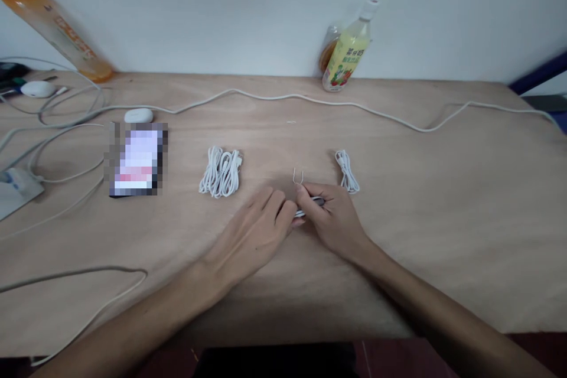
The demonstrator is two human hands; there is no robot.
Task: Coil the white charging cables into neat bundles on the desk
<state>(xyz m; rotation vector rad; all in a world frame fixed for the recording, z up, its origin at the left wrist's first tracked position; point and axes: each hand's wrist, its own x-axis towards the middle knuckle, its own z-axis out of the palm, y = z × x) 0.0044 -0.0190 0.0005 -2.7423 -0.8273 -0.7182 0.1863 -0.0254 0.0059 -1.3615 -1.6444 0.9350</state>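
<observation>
At the middle of the table, my left hand [266,221] and my right hand [332,215] meet around a white cable [302,212]. The fingers of both are closed on it, and they hide most of its length. From my right thumb and fingertips rises a thin white twist tie [298,176], bent into a U with both ends pointing away from me. Left of my hands lie several coiled white cables [220,172] side by side. One more coiled white cable [347,171] rests just beyond my right hand.
A phone [138,159], blurred out, and a white earbud case [139,116] lie to the left. A long white cord [292,96] crosses the table's back. A yellow-labelled bottle [349,50] and an orange drink bottle [62,32] stand by the wall. Loose cords [73,274] run at left.
</observation>
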